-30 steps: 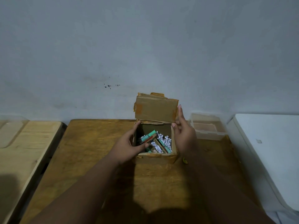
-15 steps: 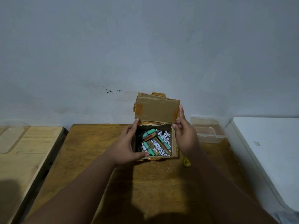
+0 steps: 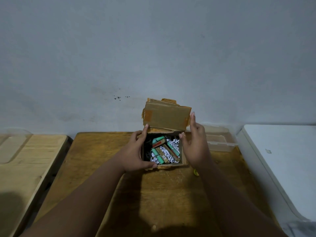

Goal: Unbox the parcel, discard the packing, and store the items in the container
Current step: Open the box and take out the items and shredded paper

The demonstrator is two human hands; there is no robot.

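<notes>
We note the box (image 3: 166, 118) as matt brown cardboard, its flap edges ragged, with patches of orange-brown tape. Inside we see shredded white printed paper (image 3: 174, 144) around smooth green tubes (image 3: 158, 139) and small brown card packets (image 3: 159, 144). The table (image 3: 95, 161) is worn, scratched wood with a dull sheen. The container (image 3: 220, 142) looks like clear plastic.
</notes>
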